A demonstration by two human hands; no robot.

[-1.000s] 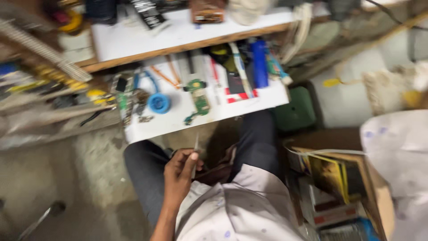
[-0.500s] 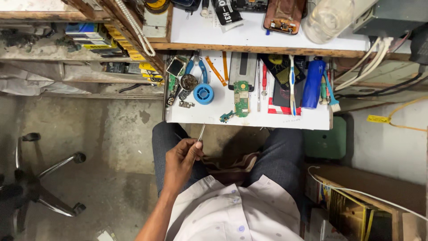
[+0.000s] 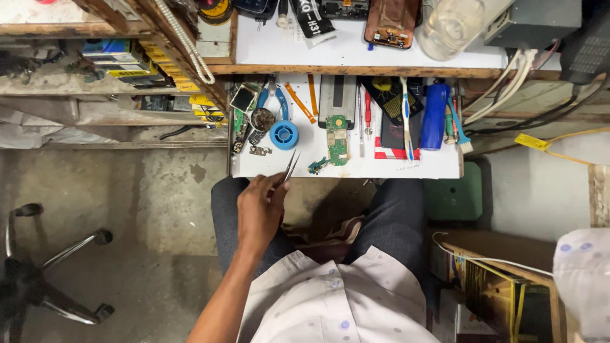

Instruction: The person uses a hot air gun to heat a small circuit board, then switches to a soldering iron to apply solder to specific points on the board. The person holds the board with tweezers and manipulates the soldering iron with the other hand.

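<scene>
Tweezers point(image 3: 290, 167) sit pinched in your left hand point(image 3: 259, 209), tips over the white tray's point(image 3: 381, 168) near edge. Your right hand is out of view. A blue solder spool point(image 3: 283, 134) lies just beyond.

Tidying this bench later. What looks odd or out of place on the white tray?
A toothbrush lies among the electronics tools, beside a bare circuit board. The left hand holds tweezers over the tray edge.

A blue solder spool point(image 3: 284, 135) is lying on the white pull-out tray point(image 3: 432, 169), with blue-handled pliers point(image 3: 274, 100) just behind it. A green circuit board point(image 3: 337, 138) is resting beside a white toothbrush point(image 3: 406, 121) and a blue cylinder point(image 3: 434, 116). A clear bottle point(image 3: 446, 26) is being kept on the shelf above. A chair base point(image 3: 44, 267) is standing on the floor.
</scene>
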